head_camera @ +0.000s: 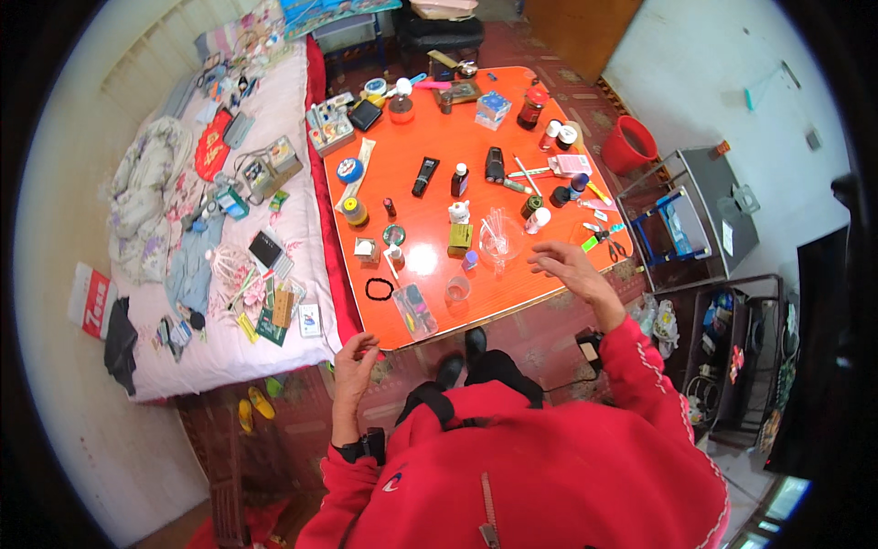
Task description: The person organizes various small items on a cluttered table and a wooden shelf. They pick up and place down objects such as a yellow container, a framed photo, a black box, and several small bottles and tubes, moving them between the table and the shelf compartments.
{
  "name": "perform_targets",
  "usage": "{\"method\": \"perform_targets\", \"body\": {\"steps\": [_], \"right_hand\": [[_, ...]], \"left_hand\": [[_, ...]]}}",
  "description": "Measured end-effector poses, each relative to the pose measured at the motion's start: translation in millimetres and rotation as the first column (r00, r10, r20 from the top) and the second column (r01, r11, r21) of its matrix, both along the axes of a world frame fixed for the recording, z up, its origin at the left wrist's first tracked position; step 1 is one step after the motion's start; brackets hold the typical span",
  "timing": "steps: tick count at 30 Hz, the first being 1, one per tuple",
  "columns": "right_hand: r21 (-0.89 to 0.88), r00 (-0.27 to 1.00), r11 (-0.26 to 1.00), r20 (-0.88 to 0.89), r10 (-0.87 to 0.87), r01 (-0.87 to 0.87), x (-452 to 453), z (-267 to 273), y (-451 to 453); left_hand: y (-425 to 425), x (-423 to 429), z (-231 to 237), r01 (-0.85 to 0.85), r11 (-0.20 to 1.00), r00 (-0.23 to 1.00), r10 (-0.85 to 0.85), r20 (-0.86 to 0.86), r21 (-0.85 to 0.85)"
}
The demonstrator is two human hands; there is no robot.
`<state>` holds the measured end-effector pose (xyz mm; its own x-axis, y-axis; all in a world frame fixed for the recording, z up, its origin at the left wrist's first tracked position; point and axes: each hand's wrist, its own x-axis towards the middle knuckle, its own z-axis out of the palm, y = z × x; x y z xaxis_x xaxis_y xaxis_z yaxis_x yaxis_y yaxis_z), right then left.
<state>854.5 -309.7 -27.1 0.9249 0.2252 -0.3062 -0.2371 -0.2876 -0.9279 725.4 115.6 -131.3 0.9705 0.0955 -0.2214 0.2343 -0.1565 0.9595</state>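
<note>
My left hand [355, 364] hovers by the front left corner of the orange table [453, 333], fingers loosely bent and nothing in them. Closest to it lies a clear plastic case [414, 312] with small coloured items inside, and a black hair tie [379, 289]. Over the front right part of the table, my right hand [579, 274] is empty with its fingers apart. Left of that hand stand a clear bowl [488, 259] with clear sticks in it, a small purple-capped bottle [470, 261] and a clear cup [457, 289]. To its right are black-handled scissors [607, 240].
Farther back are a black tube [425, 176], a dark white-capped bottle [459, 180], a red-lidded jar [532, 108] and a tissue box [492, 110]. A cluttered bed [226, 357] adjoins the table's left side. A red bucket [629, 145] stands at the right.
</note>
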Motion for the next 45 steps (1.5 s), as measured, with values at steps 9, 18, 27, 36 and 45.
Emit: {"method": "perform_targets", "body": {"steps": [9, 18, 27, 36, 45], "right_hand": [[-0.102, 0.997, 0.994, -0.070, 0.041, -0.048, 99, -45, -21], [-0.236, 0.988, 0.965, 0.076, 0.132, -0.111, 174, -11, -60], [-0.649, 0.880, 0.755, 0.303, 0.365, -0.089, 289, 113, -60], [-0.774, 0.829, 0.633, 0.336, 0.447, -0.028, 466, -21, -14], [-0.795, 0.801, 0.595, 0.278, 0.530, -0.118, 577, -122, 39]], "left_hand": [[-16, 10, -18, -0.074, 0.996, 0.992, 0.079, -0.101, 0.056], [-17, 15, -46, -0.155, 0.972, 0.970, 0.183, -0.157, 0.176], [37, 15, -134, -0.484, 0.770, 0.862, 0.502, 0.074, 0.416], [29, 37, -199, -0.637, 0.755, 0.698, 0.651, -0.299, 0.154], [-13, 59, -218, -0.739, 0.538, 0.583, 0.812, -0.015, 0.405]]}}
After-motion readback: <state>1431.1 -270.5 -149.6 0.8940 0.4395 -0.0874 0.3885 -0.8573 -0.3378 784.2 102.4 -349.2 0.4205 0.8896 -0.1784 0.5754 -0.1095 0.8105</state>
